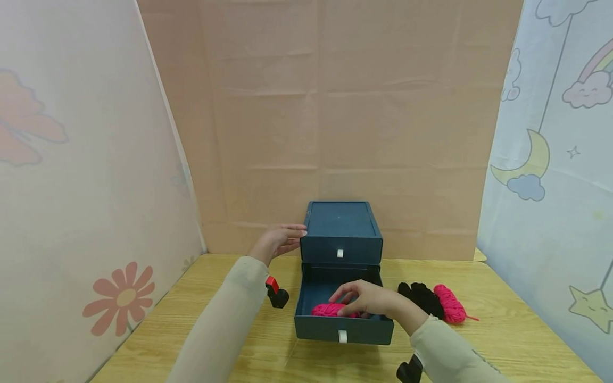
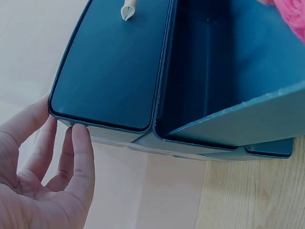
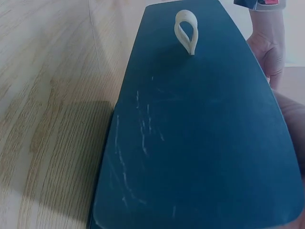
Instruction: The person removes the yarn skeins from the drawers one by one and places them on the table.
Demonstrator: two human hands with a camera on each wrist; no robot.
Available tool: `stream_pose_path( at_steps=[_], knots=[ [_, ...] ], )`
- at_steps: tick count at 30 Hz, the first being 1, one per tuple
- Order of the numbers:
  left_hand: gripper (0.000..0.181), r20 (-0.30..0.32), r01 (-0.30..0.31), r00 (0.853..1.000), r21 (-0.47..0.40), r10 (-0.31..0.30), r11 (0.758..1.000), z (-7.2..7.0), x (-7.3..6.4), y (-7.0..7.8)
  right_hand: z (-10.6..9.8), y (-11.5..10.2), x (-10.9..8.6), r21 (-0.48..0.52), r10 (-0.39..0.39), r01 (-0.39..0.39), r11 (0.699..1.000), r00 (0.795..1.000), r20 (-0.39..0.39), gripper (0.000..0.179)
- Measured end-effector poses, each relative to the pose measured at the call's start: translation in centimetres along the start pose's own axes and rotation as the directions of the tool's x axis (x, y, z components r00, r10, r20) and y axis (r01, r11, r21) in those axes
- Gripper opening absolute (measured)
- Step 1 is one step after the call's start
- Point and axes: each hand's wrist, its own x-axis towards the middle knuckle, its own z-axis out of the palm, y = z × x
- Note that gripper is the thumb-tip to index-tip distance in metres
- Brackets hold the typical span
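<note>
A dark blue drawer unit [image 1: 341, 221] stands on the table, with its lower drawer [image 1: 316, 331] pulled out. Inside that drawer lies a bright pink yarn bundle [image 1: 326, 309], its corner also showing in the left wrist view [image 2: 294, 16]. My right hand [image 1: 369, 298] reaches in over the drawer front and holds the bundle between thumb and fingers; the right wrist view is mostly blocked by the drawer front [image 3: 195, 133]. At the unit's upper left side, my left hand [image 1: 280, 239] rests its extended fingertips against the edge of the upper drawer [image 2: 109, 67], which is closed.
To the right of the unit, a black yarn bundle [image 1: 421, 299] lies beside another pink yarn bundle [image 1: 450, 304] on the wooden table [image 1: 191, 330]. White pull tabs [image 1: 340, 254] mark the drawer fronts. Brown paper [image 1: 345, 106] hangs behind; patterned sheets line both sides.
</note>
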Motion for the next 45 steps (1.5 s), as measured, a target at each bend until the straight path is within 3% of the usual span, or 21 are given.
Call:
stream_pose_path(
  at_steps=[16, 28, 35, 40, 45],
  knots=[
    [0.026, -0.005, 0.016, 1.000, -0.014, -0.016, 1.000, 0.01, 0.11, 0.13, 0.03, -0.01, 0.08, -0.041, 0.038, -0.038, 0.998, 0.999, -0.002, 0.018],
    [0.029, -0.021, 0.040, 0.999, -0.011, -0.040, 0.999, 0.20, 0.39, 0.24, -0.01, 0.04, -0.11, -0.049, -0.021, 0.017, 0.999, 0.997, -0.074, 0.016],
    [0.025, -0.019, 0.040, 0.999, -0.039, -0.041, 0.998, 0.15, 0.10, 0.26, -0.11, 0.24, -0.10, -0.045, -0.057, 0.051, 0.998, 0.985, -0.160, 0.020],
    [0.027, -0.016, 0.036, 0.999, -0.028, -0.036, 0.999, 0.13, 0.17, 0.28, -0.12, 0.24, -0.26, 0.061, -0.056, 0.073, 0.996, 0.970, -0.237, 0.024],
    [0.030, -0.014, 0.030, 0.999, 0.000, -0.030, 1.000, 0.16, 0.29, 0.31, -0.28, 0.21, -0.74, 0.191, -0.062, 0.122, 0.974, 0.954, -0.292, 0.030]
  ],
)
